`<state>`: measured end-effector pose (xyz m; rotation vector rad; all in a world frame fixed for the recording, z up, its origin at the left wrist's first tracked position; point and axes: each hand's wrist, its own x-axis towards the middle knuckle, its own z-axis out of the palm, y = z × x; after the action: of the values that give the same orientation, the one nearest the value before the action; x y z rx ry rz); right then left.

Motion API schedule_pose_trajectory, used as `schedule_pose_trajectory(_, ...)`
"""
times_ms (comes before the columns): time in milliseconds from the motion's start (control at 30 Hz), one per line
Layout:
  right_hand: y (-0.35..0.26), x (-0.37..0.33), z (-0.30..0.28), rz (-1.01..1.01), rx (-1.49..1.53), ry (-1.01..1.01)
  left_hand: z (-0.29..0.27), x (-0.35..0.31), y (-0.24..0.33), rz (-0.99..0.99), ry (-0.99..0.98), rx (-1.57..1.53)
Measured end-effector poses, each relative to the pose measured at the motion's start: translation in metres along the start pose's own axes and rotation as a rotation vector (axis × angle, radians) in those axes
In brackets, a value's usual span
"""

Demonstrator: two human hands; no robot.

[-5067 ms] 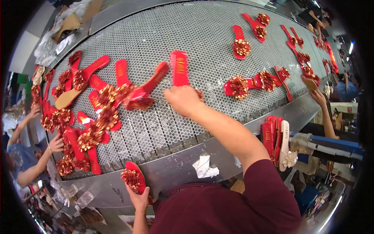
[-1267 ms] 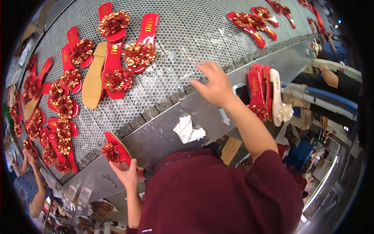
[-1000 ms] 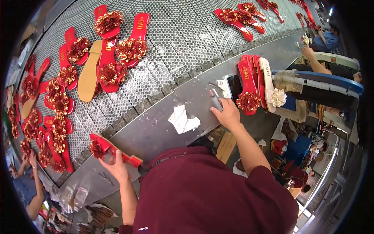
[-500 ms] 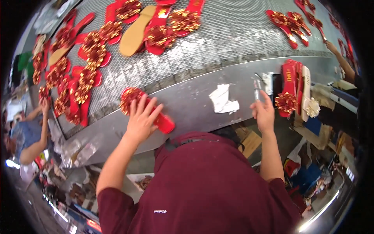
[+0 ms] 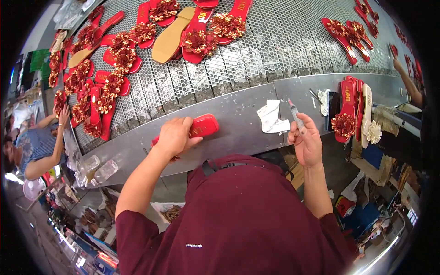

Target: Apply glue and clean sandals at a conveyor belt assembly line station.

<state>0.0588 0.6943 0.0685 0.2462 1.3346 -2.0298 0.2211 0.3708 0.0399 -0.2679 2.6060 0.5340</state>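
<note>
My left hand is closed over the front part of a red sandal on the metal ledge. The sandal's rounded heel end sticks out to the right of my fingers. Most of its flower ornament is hidden under the hand. In my right hand is a slim clear syringe, its pinkish tip pointing up and away from me. A crumpled white cloth lies on the ledge between my hands, nearer the right one.
Beyond the ledge runs a mesh conveyor with many red flowered sandals on it. At right stand red sandals and a white sandal, beside a dark phone-like slab. Another person works at left; another arm reaches in at far right.
My left hand has gone from spread fingers to a grip on the sandal, which has turned so its heel end points up and right. The syringe in my right hand now tilts leftward.
</note>
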Motion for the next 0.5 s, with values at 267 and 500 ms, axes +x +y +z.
schedule_pose_trajectory(267, -0.005, 0.004, 0.032, 0.034, 0.069, -0.337, -0.051, -0.023, 0.043, -0.329, -0.122, -0.534)
schedule_pose_trajectory(500, -0.011, -0.006, 0.061, 0.108, 0.045, -0.540, -0.060, -0.042, 0.056, -0.384, -0.111, -0.664)
